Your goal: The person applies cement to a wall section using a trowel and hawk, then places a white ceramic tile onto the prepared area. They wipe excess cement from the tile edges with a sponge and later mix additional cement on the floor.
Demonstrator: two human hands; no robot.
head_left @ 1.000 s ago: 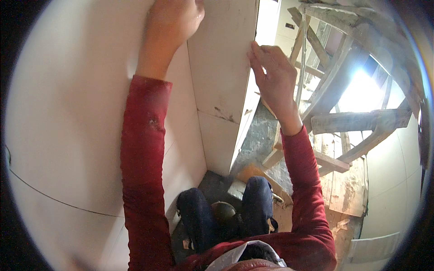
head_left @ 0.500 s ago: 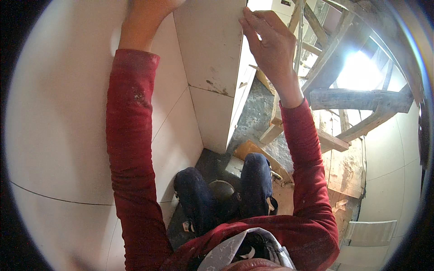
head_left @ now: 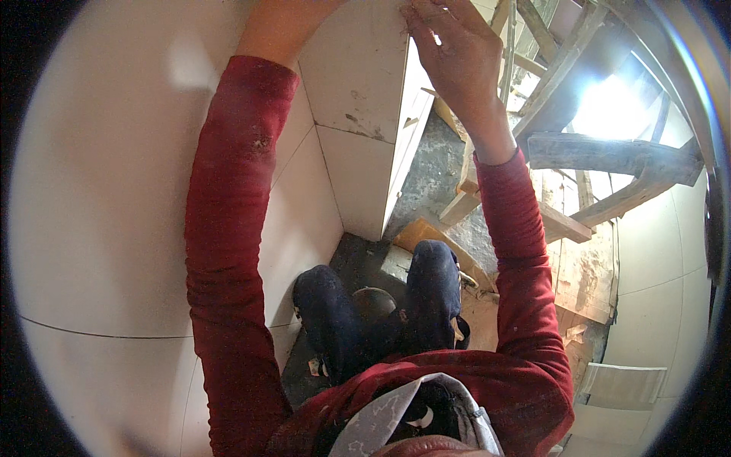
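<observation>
My left hand [head_left: 301,17] reaches up along the pale tiled wall [head_left: 114,190]; the top edge of the view cuts off its fingers, so its grip is hidden. My right hand [head_left: 461,57] is raised at the outer edge of a narrow column of pale wall tiles [head_left: 358,68]. Its fingers are bent and pressed together, with the tips right at that tile edge. Whatever may be between them is too small to make out. Dark smudges mark the upper tile just above the joint with a lower tile [head_left: 354,179].
Right of the column stands a rough timber frame [head_left: 609,156] with slanting beams, backed by bright light. Wooden boards [head_left: 582,266] lean below it. Between my knees is a dark rounded object [head_left: 373,303]. A pale slab piece [head_left: 624,386] is at the lower right.
My left hand and forearm have shifted right and upward toward the tile column. The right hand has risen slightly, its fingers still at the tile edge. The whole view has tilted a little.
</observation>
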